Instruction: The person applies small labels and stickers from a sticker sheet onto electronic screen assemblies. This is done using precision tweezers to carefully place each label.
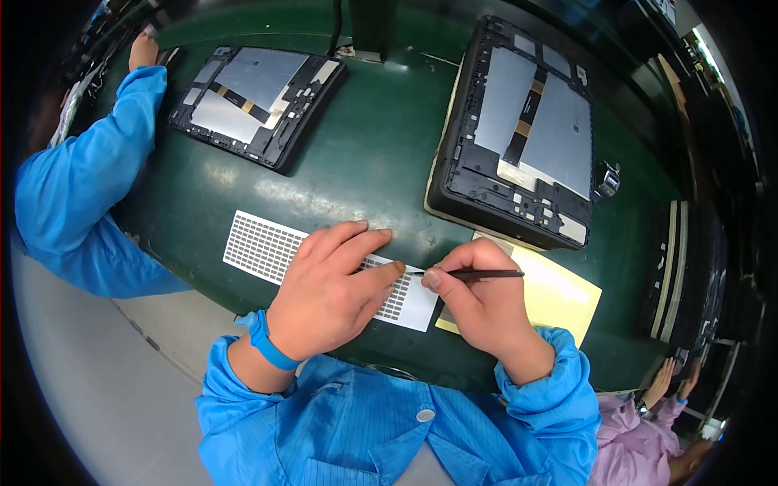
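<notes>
Evidently the fine work sits at the upper right end of the white label sheet (259, 247), which lies slantwise on the green table (373, 174) with rows of small dark labels across it. The left hand (328, 287) spreads palm down over the sheet's middle, fingers loosely bent and apart, gripping nothing that I can see. The right hand (490, 304), just off the sheet's right end, is closed in a pinch on slim black tweezers (498, 274), their tip by the left fingertips; whether it touches a label, I cannot tell. A yellow sheet (563, 292) lies right of the label sheet. To do this well, I'd press the sheet flat close to the tip, keep the tweezers low and nearly level, and work from a label's edge, sparing its neighbours
</notes>
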{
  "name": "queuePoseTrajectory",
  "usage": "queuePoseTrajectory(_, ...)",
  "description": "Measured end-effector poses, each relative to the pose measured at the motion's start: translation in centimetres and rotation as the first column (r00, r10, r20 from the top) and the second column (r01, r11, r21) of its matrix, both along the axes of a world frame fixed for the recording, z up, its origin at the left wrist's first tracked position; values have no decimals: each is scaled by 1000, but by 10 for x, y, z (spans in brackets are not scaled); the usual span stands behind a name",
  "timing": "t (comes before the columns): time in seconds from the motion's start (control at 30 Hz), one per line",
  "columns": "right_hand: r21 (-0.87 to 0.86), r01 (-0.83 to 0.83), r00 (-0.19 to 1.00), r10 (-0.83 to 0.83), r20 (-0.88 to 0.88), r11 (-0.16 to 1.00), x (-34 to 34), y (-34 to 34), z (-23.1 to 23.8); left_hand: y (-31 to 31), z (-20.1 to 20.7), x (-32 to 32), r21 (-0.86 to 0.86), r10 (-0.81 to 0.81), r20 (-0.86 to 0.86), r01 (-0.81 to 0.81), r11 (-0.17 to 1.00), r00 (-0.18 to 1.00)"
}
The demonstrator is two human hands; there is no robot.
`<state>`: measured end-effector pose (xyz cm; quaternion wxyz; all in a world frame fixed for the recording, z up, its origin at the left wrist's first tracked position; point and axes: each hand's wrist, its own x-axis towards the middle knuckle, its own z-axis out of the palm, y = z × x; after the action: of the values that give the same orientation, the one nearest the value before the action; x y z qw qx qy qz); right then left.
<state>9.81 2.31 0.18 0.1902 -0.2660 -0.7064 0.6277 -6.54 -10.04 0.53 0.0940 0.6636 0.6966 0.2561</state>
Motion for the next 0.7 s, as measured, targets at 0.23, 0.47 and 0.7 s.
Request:
queuePoseTrajectory(0.23, -253, 87, 985, -122, -124, 963, 5, 3, 1, 4, 1, 1, 3, -15, -8, 15, 1000, 1000)
queuePoseTrajectory(0.47, -61, 170, 900, -180, -397, 984, 34, 37, 52, -4, 9, -1, 131, 27, 54, -34, 991, 998)
queuePoseTrajectory(0.7, 58, 155, 963, -138, -232, 986, 31, 78, 67, 36, 50, 9, 286, -67, 128, 28, 958, 990)
